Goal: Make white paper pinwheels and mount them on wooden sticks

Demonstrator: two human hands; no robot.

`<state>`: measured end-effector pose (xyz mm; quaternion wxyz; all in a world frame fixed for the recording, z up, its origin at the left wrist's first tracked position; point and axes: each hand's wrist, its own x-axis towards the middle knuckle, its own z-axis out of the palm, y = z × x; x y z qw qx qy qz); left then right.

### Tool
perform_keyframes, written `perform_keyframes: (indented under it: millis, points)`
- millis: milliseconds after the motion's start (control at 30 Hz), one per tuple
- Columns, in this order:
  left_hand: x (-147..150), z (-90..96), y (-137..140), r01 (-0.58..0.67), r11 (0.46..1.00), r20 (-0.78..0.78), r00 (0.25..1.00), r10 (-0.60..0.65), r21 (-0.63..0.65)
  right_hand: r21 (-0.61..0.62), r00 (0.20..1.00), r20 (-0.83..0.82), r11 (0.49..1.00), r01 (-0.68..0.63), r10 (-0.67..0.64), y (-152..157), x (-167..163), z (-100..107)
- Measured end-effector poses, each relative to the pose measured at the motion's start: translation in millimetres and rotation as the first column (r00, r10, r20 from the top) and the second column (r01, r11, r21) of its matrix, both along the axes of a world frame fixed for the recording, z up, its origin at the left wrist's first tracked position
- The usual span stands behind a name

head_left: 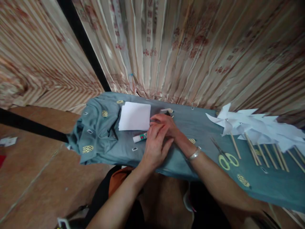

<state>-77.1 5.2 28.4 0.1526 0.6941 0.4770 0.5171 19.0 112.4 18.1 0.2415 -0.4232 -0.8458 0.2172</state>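
My left hand (156,144) rests over the tablecloth, fingers loosely stretched forward and thumb held apart. A glue stick (140,137) with a white cap lies beside it, its other end hidden by that hand. Just beyond, my right hand (165,122) wears a silver bangle and meets the left one; its visible fingers are bent loosely and slightly apart. Those fingertips come close to the right edge of a stack of white paper sheets (135,116). Nothing can be seen held in either hand. Behind the right hand is a small dark object (168,113), mostly covered.
Scissors (225,157) with yellow-green handles lie on the blue-grey cloth (183,121) to the right. Farther right, several white paper pinwheels (226,120) on wooden sticks overlap in a row. A patterned curtain (152,47) hangs behind the table, with a black pole (85,44) at left.
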Motion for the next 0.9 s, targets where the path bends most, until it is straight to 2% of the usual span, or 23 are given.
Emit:
perform_keyframes:
  millis: [67, 133, 200, 400, 600, 900]
  points:
    - [-2.7, -0.5, -1.5, -0.013, 0.997, -0.091, 0.996, 0.020, 0.080, 0.056, 0.997, -0.014, 0.995, -0.079, 0.080, 10.0, -15.5, -11.6]
    - [-2.3, -0.9, -3.3, 0.000, 0.995, -0.127, 0.992, 0.012, 0.097, 0.167, 0.989, -0.012, 0.976, -0.143, 0.147, 15.1, -25.3, -25.0]
    - [-0.9, -0.7, -4.9, 0.020, 0.996, -0.131, 0.991, -0.008, 0.091, 0.225, 0.986, 0.008, 0.961, -0.163, 0.165, 16.7, -30.8, -37.8]
    - [-1.6, 0.0, -6.8, 0.022, 0.998, -0.062, 0.998, -0.018, 0.062, 0.267, 0.983, 0.039, 0.946, -0.181, 0.177, 15.1, -34.9, -59.5]
    - [-3.4, -1.3, -7.6, 0.026, 0.999, -0.049, 0.999, -0.024, 0.044, 0.196, 0.977, 0.028, 0.958, -0.212, 0.210, 18.0, -32.8, -55.7]
    - [-4.1, 0.5, -11.8, 0.032, 0.999, -0.047, 0.998, -0.032, 0.005, 0.060, 0.978, -0.015, 0.976, -0.208, 0.209, 19.9, -36.9, -34.8]
